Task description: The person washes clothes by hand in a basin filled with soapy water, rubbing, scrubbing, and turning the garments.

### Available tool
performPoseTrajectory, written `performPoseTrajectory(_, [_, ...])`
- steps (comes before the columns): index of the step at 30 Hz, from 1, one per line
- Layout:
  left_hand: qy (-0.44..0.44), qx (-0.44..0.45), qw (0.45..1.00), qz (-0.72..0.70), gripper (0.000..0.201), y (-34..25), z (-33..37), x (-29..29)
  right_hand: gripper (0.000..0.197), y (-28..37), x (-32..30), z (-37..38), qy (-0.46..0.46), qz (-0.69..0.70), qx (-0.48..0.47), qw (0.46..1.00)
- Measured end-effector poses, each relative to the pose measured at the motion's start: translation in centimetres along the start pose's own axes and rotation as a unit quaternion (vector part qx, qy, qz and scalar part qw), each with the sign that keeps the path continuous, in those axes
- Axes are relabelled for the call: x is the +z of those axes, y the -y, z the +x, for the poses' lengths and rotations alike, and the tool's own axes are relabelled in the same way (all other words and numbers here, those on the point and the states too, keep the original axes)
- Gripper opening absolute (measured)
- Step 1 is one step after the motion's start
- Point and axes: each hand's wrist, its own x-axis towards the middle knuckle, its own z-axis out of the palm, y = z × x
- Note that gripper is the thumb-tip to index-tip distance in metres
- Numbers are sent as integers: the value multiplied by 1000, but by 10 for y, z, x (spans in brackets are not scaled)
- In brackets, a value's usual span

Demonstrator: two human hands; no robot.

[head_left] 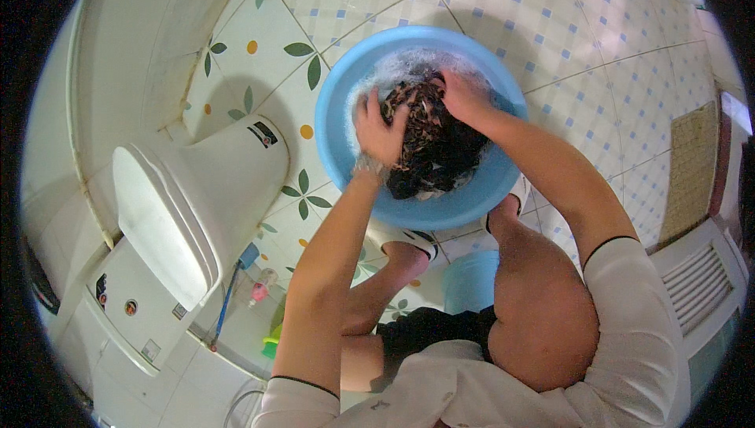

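Head view: the left hand (381, 131), with fingers spread, touches the dark patterned cloth (429, 133) inside the blue basin (440, 214); the right hand (464, 98), apart, touches its far-right side, grip unclear.

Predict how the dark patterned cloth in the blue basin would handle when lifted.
The cloth probably flops, given its crumpled folds. It looks soaked, so it is likely heavy for its size. Suds in the basin suggest it may be slippery.
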Motion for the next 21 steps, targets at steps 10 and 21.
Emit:
performPoseTrajectory(10, [186,-38,970,151,95,9,-32,0,47,15,21,-42,41,-93,-155,983])
performPoseTrajectory(21, [242,-91,912,-317,72,26,-42,-62,35,19,-39,-63,257,60,-47,964])
